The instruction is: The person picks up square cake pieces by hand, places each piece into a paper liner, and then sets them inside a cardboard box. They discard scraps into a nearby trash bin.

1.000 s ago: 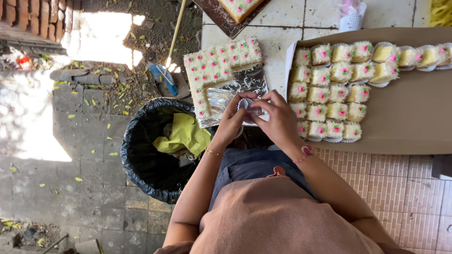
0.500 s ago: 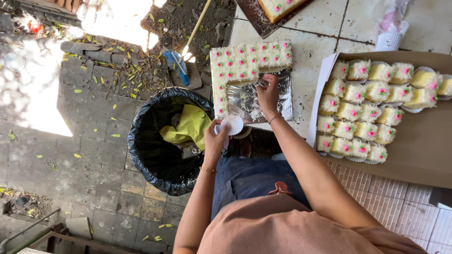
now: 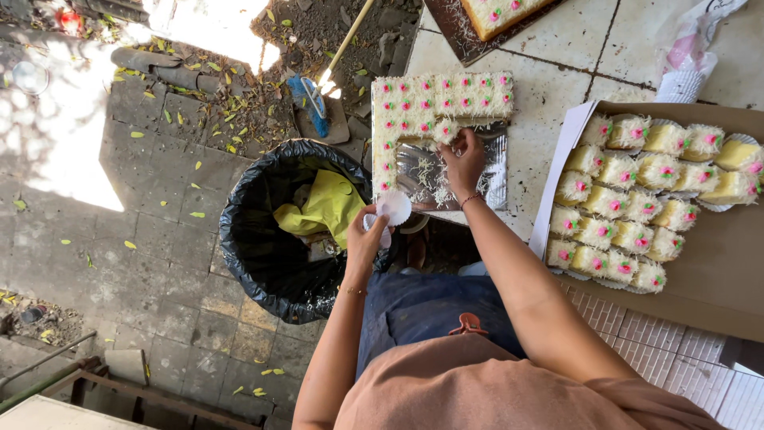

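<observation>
Two hands: left (image 3: pixel 368 239) grips one paper cup (image 3: pixel 394 208), right (image 3: pixel 464 159) pinches one cake piece (image 3: pixel 446 132).

Outdoor paved floor (image 3: pixel 159 271), sunlit patches, fallen leaves; white tiled counter (image 3: pixel 557 48); black-lined bin (image 3: pixel 263 255).

White paper cup (image 3: pixel 395 207) in fingers; coconut cake piece (image 3: pixel 446 131) on foil tray.
</observation>
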